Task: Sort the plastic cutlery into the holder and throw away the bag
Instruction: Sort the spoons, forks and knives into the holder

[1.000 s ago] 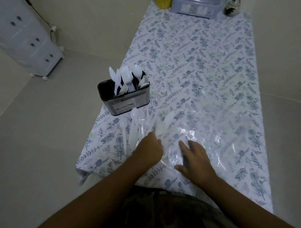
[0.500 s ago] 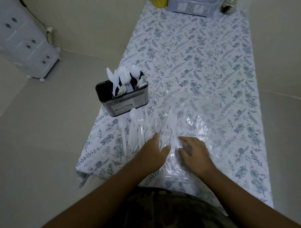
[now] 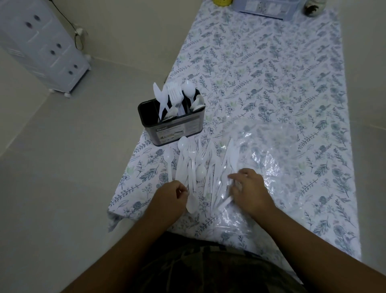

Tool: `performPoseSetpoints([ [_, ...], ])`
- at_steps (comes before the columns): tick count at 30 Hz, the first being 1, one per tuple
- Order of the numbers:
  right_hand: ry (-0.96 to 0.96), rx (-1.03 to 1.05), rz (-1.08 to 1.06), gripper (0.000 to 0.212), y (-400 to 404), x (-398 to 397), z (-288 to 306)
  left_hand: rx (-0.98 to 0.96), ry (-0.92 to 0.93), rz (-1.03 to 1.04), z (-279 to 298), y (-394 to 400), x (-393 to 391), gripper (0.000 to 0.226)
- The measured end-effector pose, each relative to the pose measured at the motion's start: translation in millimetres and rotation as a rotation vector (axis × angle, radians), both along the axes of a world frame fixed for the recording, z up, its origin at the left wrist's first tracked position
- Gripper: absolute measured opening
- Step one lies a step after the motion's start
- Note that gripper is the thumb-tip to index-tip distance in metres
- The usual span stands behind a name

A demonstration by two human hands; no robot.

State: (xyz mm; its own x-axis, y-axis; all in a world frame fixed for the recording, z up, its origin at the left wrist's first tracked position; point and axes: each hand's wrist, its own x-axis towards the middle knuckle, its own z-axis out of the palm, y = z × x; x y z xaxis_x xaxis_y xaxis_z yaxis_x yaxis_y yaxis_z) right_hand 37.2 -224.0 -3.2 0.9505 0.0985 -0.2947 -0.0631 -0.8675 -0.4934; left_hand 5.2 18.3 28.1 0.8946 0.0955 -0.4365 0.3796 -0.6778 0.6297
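A black cutlery holder (image 3: 175,128) stands near the table's left edge with white plastic knives, forks and spoons upright in it. In front of it lies a pile of loose white cutlery (image 3: 200,165) on the floral tablecloth. A clear plastic bag (image 3: 269,159) lies flat to the right of the pile. My left hand (image 3: 170,198) pinches the handle of a white spoon (image 3: 191,188) at the pile's near end. My right hand (image 3: 248,189) rests on the bag's left edge with its fingers curled around white cutlery pieces (image 3: 226,200).
The table (image 3: 261,69) runs away from me under a blue floral cloth. At its far end stand a pale box (image 3: 265,8), a yellow object (image 3: 222,2) and a jar (image 3: 315,7). A white drawer cabinet (image 3: 39,46) stands on the floor at left.
My left hand pulled back toward me and closed on a spoon handle. My right hand moved left onto the pile's edge and curled around cutlery. The bag has settled flatter.
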Motion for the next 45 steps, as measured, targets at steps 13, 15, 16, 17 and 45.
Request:
performPoseSetpoints([
  [13, 0.176, -0.025, -0.434, 0.042, 17, 63, 23, 0.007, 0.026, 0.03, -4, 20, -6, 0.005],
  [15, 0.228, -0.025, -0.479, 0.044, 21, 73, 23, 0.005, 0.039, 0.032, -6, 23, -6, 0.006],
  [16, 0.252, -0.001, -0.515, 0.044, 22, 78, 22, 0.004, 0.043, 0.029, -7, 25, -5, 0.007],
  [17, 0.272, 0.037, -0.557, 0.043, 22, 81, 23, 0.0, 0.047, 0.027, -7, 28, -5, 0.008],
  [45, 0.212, 0.066, -0.648, 0.017, 27, 91, 8, -0.094, -0.082, -0.264, -11, 0, 48, 0.012],
])
